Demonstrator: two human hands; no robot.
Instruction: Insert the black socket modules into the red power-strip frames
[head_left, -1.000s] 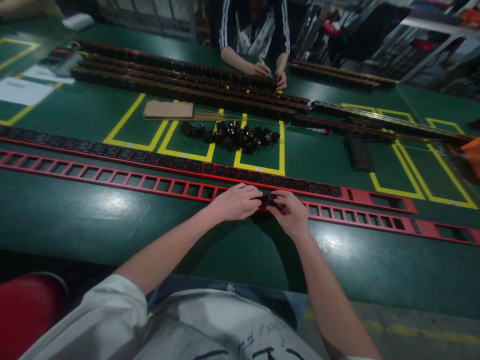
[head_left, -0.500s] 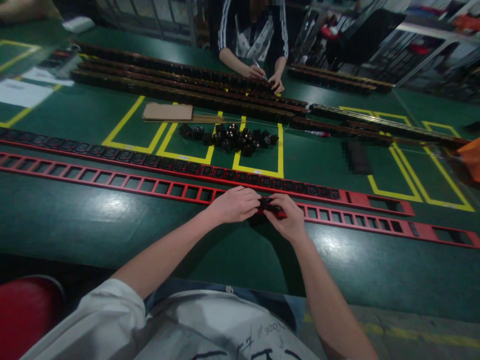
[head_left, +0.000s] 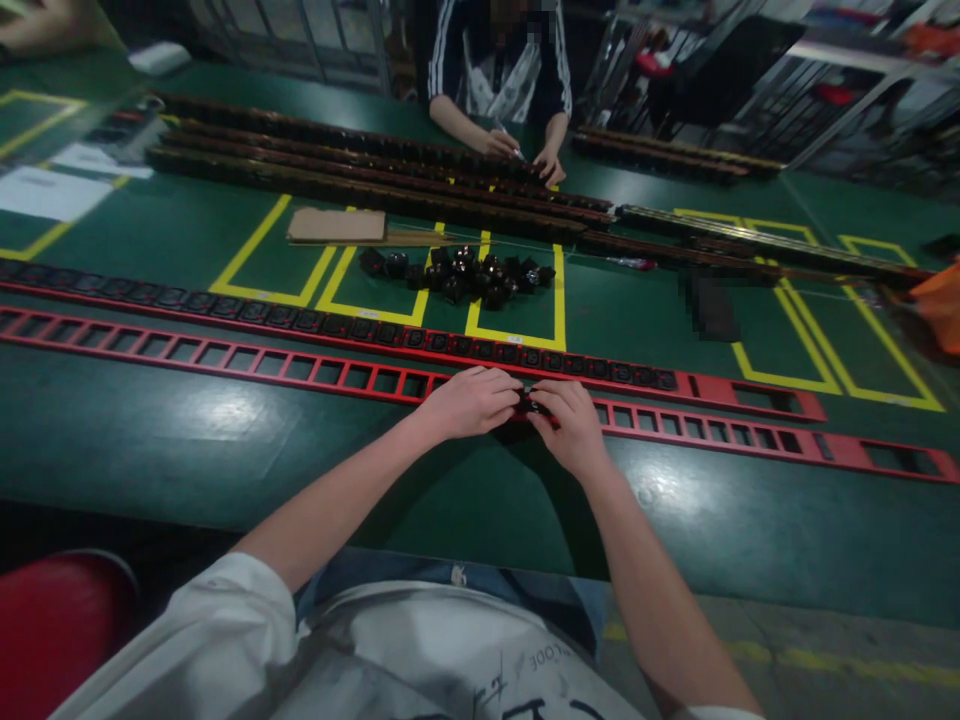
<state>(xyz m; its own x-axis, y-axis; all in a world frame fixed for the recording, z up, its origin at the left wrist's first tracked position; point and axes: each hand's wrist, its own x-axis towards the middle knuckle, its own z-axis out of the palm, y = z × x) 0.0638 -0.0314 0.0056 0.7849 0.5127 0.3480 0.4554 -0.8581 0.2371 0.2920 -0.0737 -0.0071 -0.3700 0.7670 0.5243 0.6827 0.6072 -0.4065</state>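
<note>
A: Identify the component at the fingertips.
B: A small black socket module (head_left: 531, 404), mostly hidden, seated at one cutout of the near red strip housing (head_left: 225, 355).
A: State the housing's position.
B: Flat on the green table, running left to right, its rectangular cutouts open, parallel and just beside a second red strip.

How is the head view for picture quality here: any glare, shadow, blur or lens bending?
Head view: dim overall; overhead light glares on the green table. Both forearms cast shadow under the left hand and right hand, hiding the small black part between them. The red strips bow from wide-angle distortion; the far edges are soft; two patches are pixelated.
</note>
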